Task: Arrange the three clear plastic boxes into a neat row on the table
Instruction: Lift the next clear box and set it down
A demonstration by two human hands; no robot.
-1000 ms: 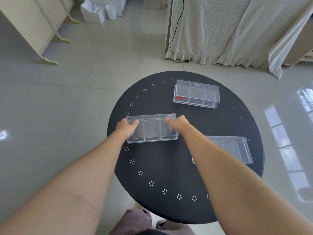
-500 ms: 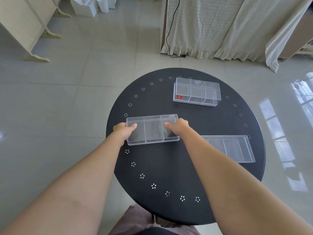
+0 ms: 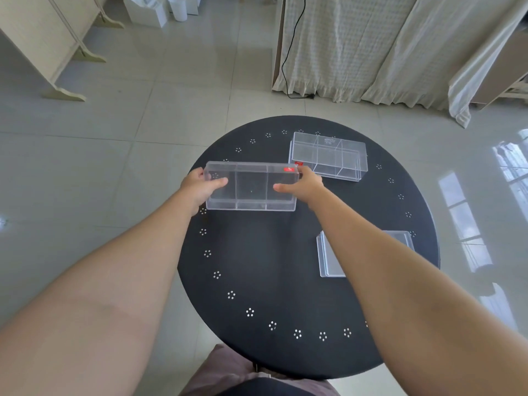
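A clear three-compartment box (image 3: 251,185) with a small red label is held above the round black table (image 3: 285,267), toward its far left. My left hand (image 3: 200,185) grips its left end and my right hand (image 3: 303,185) grips its right end. A second clear box (image 3: 328,155) with a red label rests at the far side of the table, just right of the held one. A third clear box (image 3: 331,258) lies flat at the right, partly hidden under my right forearm.
The table carries a ring of small white flower marks near its rim. Tiled floor surrounds it. A curtain-draped piece of furniture (image 3: 385,47) with a black cable stands behind, and a cream wooden frame (image 3: 48,44) at the far left.
Both hands have carried the held box away from me and slightly up, from the table's left middle to beside the far box. The other two boxes have not moved.
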